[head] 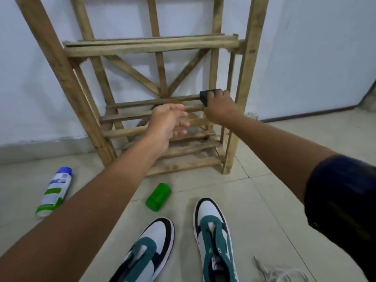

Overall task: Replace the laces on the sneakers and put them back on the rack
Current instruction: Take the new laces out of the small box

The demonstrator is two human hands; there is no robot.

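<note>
My right hand [220,110] grips a small black block [209,97], fingers curled over its top, holding it against the upper slats of the wooden rack [154,47]; what the block is I can't quite make out. Just to the left of that grip, my left hand [166,124] hangs open in front of the same slats, fingers loosely spread and holding nothing. Well below both hands, on the tiled floor [264,200] close to me, stand the two sneakers: the left sneaker [151,245] and the right sneaker [213,233], white with teal and black, toes pointing toward the rack, their eyelets bare. A loose pale lace [280,271] lies beside the right sneaker. A green cap [158,197] sits between my hands and the shoes, and a spray can [55,192] lies on its side far left of my open hand.
</note>
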